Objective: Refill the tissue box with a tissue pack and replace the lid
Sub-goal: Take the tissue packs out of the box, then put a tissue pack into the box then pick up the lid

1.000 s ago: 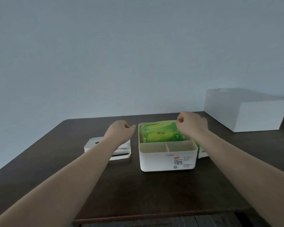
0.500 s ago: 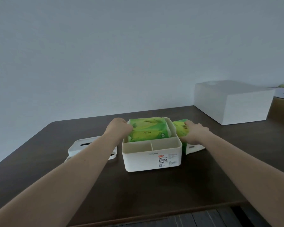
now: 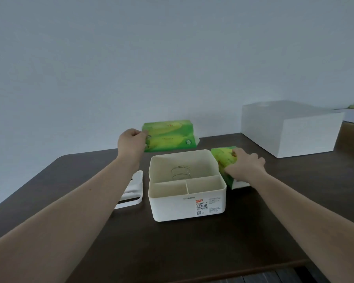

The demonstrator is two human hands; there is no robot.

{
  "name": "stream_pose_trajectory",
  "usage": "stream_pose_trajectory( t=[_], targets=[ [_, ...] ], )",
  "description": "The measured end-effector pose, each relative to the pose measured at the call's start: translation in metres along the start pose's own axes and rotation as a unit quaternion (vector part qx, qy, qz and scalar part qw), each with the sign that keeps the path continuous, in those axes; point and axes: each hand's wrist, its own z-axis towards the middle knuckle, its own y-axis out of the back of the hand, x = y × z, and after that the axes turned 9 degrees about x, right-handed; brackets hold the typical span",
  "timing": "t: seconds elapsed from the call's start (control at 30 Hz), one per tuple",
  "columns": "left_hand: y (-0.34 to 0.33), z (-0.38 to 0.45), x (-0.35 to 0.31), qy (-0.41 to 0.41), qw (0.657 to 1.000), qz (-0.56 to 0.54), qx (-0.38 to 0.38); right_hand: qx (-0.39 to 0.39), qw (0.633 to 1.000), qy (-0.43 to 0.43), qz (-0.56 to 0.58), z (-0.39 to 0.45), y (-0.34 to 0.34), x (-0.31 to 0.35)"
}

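The left hand (image 3: pixel 132 142), fingers clamped on 1 green pack (image 3: pixel 170 136), has lifted it out of the tissue box (image 3: pixel 187 193), baring the spring (image 3: pixel 181 173), while the right hand (image 3: pixel 244 165) grips the pack beside it (image 3: pixel 226 160) for refilling.

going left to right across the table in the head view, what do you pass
lid → left hand gripping the raised tissue pack → tissue box → right hand on the second tissue pack → large white box

Unreadable label on tissue box (image 3: pixel 187 205)
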Motion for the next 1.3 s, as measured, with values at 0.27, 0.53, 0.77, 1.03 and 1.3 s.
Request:
stream_pose_trajectory(
  t=[0.27,0.53,0.77,1.03,1.3],
  targets=[
    [0.003,0.057,0.023,0.039,0.996,0.058,-0.046,-0.103,0.973,0.154,0.139,0.007,0.029,0.013],
    [0.004,0.086,0.068,0.074,0.984,0.157,-0.04,0.015,0.913,0.407,0.016,-0.022,0.039,0.048],
    [0.028,0.106,0.093,0.102,0.97,0.218,-0.036,0.133,0.879,0.444,-0.109,-0.017,0.027,0.069],
    [0.04,0.111,0.121,0.131,0.957,0.257,-0.019,0.185,0.852,0.455,-0.184,-0.008,0.029,0.075],
    [0.049,0.105,0.117,0.12,0.96,0.254,-0.023,0.169,0.871,0.437,-0.147,0.001,0.015,0.07]
  ],
)
